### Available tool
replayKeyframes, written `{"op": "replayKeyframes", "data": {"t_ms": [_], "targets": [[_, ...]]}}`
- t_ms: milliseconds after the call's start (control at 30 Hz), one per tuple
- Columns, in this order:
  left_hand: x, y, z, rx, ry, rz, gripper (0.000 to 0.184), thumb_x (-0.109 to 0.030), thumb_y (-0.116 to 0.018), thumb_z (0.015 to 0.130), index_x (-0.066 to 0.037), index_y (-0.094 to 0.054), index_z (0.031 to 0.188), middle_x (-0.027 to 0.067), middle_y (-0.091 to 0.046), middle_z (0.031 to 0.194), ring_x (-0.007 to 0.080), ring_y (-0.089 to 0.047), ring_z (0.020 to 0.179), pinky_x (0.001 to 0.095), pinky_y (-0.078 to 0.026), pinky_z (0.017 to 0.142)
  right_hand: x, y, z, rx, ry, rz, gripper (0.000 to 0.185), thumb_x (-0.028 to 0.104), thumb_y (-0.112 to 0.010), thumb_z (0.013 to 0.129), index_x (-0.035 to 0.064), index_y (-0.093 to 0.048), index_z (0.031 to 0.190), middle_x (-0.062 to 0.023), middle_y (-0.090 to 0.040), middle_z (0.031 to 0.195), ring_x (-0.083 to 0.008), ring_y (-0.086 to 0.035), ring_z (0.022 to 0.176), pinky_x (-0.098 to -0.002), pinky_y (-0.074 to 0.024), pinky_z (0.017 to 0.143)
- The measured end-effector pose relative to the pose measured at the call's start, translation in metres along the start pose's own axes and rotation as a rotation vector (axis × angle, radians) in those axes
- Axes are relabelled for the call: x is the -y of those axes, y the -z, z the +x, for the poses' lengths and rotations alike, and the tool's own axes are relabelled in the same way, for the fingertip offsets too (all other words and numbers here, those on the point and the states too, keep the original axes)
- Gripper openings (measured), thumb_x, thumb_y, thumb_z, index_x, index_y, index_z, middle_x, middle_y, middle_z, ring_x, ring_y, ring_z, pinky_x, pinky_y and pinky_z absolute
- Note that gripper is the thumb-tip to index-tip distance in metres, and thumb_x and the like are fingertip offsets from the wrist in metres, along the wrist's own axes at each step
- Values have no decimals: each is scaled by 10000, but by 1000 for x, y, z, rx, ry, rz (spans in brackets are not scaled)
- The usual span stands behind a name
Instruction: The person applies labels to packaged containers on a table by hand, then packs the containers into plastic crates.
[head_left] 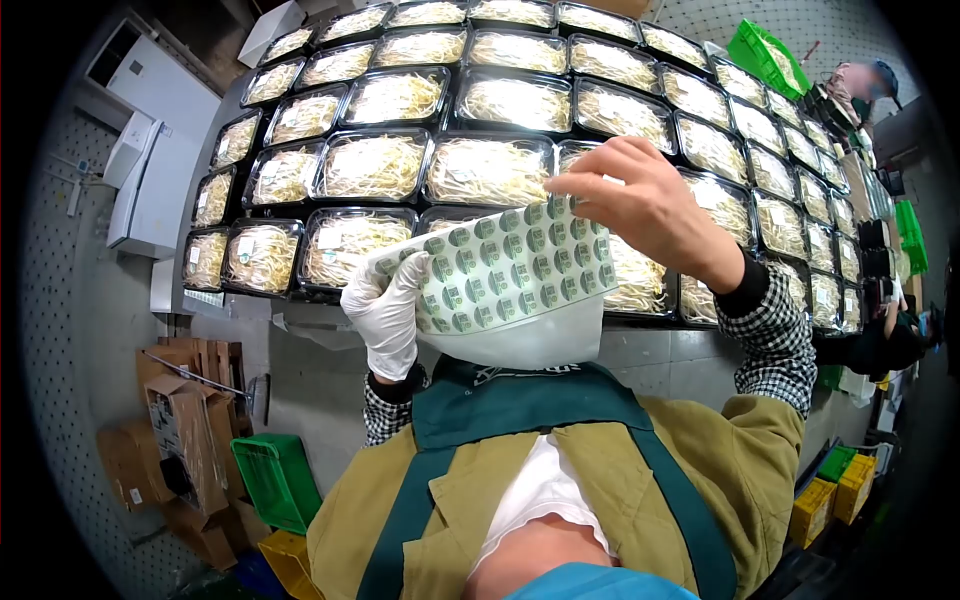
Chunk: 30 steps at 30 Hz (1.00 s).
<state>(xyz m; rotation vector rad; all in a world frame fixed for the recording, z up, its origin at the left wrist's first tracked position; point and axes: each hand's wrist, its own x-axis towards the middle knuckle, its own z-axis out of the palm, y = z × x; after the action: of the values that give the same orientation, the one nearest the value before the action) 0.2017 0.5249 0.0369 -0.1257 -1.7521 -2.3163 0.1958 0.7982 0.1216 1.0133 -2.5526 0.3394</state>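
Note:
A white sheet of round green stickers (510,270) is spread in front of my chest, its lower part curling under. My left hand (385,310), in a white glove, grips the sheet's left edge with the thumb over the front. At the upper right corner, the bent fingers of my bare right hand (635,190) close on the sheet; the thumb is partly hidden. Just beyond both hands stand rows of black plastic trays of bean sprouts (490,170) under clear, shiny lids. Some trays at the left, such as the nearest corner one (262,255), carry small labels.
The trays cover the table before me. Left of me on the floor are cardboard boxes (185,430) and a green crate (275,480). Yellow crates (835,495) stand at the right. Another person (865,85) is at the far right, near a green basket (765,60).

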Motion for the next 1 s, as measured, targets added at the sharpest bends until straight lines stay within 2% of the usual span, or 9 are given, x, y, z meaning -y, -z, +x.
{"op": "replayKeyframes", "data": {"t_ms": [67, 300, 367, 467, 567, 667, 800, 933, 1000], "targets": [[1, 0, 3, 0, 21, -9, 166, -33, -708, 790, 28, -662, 938, 26, -665, 813, 53, -563, 679, 197, -452, 599, -7, -15, 1, -95, 103, -89, 201, 150, -650, 788, 126, -629, 986, -2, -588, 785, -125, -553, 744, -300, -444, 782], [10, 3, 24, 78, 379, -206, 150, -68, -655, 842, 30, -652, 956, 47, -673, 860, 88, -604, 722, 223, -484, 645, -18, -13, 6, -287, 313, 123, 161, 110, -679, 738, 79, -674, 896, -29, -598, 827, -153, -563, 800, -318, -495, 747], [13, 1, 25, 29, 456, -234, 161, -73, -656, 842, 33, -646, 964, 52, -674, 866, 96, -611, 726, 228, -491, 650, -48, -24, 11, -459, 141, 63, 152, 27, -654, 777, 92, -675, 912, -37, -658, 819, -128, -605, 674, -258, -532, 638], [15, 8, 22, -27, 326, -119, 178, -83, -662, 841, 34, -639, 973, 56, -673, 865, 97, -608, 718, 224, -489, 648, -168, -47, 16, -631, -657, 621, 326, 106, -623, 864, 8, -572, 1171, -110, -658, 988, -148, -630, 858, -243, -517, 724], [14, 15, 17, -35, 230, -57, 175, -70, -682, 823, 45, -633, 946, 48, -665, 839, 90, -592, 709, 223, -479, 661, -262, -86, 5, -579, -963, 326, 555, 152, -690, 792, -4, -467, 1277, -122, -652, 1041, -162, -629, 880, -279, -496, 786], [16, 20, 14, -49, 220, -33, 167, -72, -701, 808, 42, -629, 905, 37, -656, 812, 83, -576, 695, 219, -470, 653, -301, -121, 14, -571, -1046, 69, 611, 190, -713, 737, 11, -464, 1265, -139, -646, 1067, -215, -647, 889, -320, -492, 813], [13, 25, 14, -89, 230, -93, 185, -94, -717, 796, 33, -625, 894, 44, -658, 807, 91, -586, 676, 224, -478, 631, -287, -129, 20, -363, -895, -333, 530, 111, -642, 750, 57, -437, 1235, -162, -602, 1013, -330, -605, 911, -408, -482, 782], [10, 30, 12, -141, 240, -132, 201, -99, -720, 792, 33, -623, 909, 56, -661, 817, 102, -600, 684, 231, -487, 632, -321, -115, 10, -362, -998, -360, 502, 139, -597, 787, 64, -420, 1251, -156, -606, 1068, -328, -594, 960, -411, -471, 814], [11, 34, 11, -156, 216, -111, 193, -87, -719, 791, 32, -621, 907, 58, -658, 824, 105, -601, 706, 238, -489, 657, -344, -106, 22, -436, -1073, -146, 491, 199, -629, 760, 46, -502, 1208, -141, -672, 945, -311, -617, 940, -391, -466, 845]]}}
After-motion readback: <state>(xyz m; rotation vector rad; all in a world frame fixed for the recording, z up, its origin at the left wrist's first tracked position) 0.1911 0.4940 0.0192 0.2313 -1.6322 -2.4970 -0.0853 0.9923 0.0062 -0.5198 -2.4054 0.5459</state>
